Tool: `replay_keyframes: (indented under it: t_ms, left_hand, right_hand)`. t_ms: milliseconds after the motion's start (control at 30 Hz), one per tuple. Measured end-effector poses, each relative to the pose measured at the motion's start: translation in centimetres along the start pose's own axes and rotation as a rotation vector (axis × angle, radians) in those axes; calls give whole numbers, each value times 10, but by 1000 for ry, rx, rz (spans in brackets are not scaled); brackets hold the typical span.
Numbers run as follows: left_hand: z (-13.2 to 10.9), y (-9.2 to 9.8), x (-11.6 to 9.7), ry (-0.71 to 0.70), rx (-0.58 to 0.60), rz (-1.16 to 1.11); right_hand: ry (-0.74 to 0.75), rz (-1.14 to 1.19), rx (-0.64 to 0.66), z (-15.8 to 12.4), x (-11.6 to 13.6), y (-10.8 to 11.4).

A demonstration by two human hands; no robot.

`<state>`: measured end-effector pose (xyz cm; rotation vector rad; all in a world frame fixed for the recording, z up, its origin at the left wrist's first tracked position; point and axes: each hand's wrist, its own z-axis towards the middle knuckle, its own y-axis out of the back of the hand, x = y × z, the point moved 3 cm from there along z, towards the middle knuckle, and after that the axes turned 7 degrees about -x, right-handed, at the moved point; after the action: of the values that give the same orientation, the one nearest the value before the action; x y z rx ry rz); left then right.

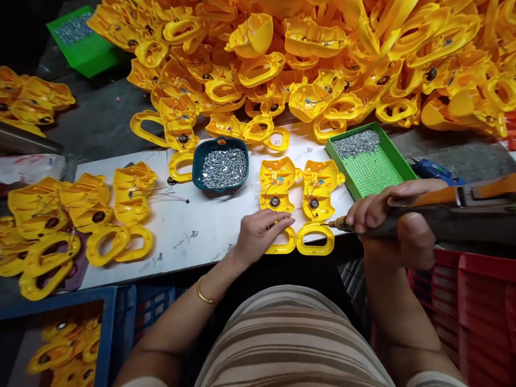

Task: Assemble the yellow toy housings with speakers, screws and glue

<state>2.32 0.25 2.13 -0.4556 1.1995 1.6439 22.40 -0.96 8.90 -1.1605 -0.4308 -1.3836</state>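
Two yellow plastic housing halves, the left one [277, 183] and the right one [319, 188], lie open side by side in front of me. Each shows wires, a small circuit board, a round dark speaker and a loop handle. My left hand [264, 231] is over the left housing's handle with its thumb and fingers pinched together; whatever they hold is too small to make out. In my right hand [397, 220] is a power screwdriver [447, 215], lying almost level. Its thin bit points left and reaches the upper right of the right housing's handle.
Behind the work rises a big heap of yellow housings [250, 80]. A dark teal tray [220, 185] and a green tray [387, 166] hold small screws. More housings [133, 193] lie at left. Blue crate [108, 322] and red crate [475, 301] stand below the table edge.
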Motion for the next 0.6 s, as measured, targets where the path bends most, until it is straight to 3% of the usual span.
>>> replay_keyframes:
  t_ms: [133, 600]
  left_hand:
    - [-19, -18, -9, -130, -7, 28]
    - [-28, -25, -10, -171, -10, -93]
  right_hand:
    - [-43, 31, 36, -5, 10, -14]
    - [-59, 219, 67, -12, 2, -31]
